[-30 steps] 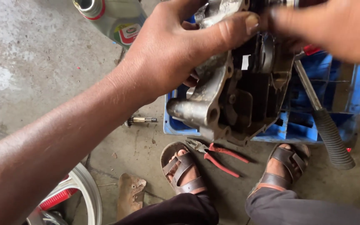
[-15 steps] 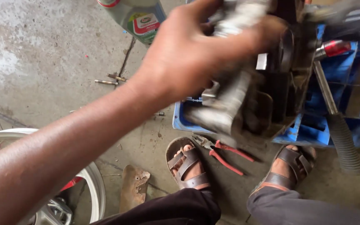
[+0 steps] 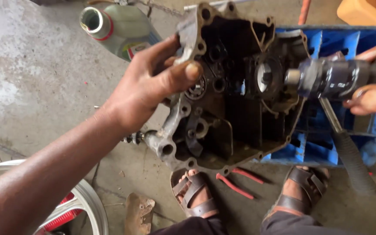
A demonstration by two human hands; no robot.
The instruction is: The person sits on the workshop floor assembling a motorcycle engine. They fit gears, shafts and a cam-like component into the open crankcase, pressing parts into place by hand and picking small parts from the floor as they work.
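— Two hands on the job: the grimy grey cast-metal engine casing [image 3: 236, 95] hangs in the air above the concrete floor [image 3: 31, 87] and the blue plastic crate [image 3: 362, 139].

— Grip?

— Left hand [image 3: 153, 85] is clamped on the casing's left rim, thumb across the face. Right hand [image 3: 373, 76] is closed round a dark cylindrical shaft [image 3: 327, 78], its tip at the casing's round bore.

— Advice?

— I'd keep the shaft square to the bore and steady the casing. Red-handled pliers [image 3: 236, 180] lie by the sandalled feet.
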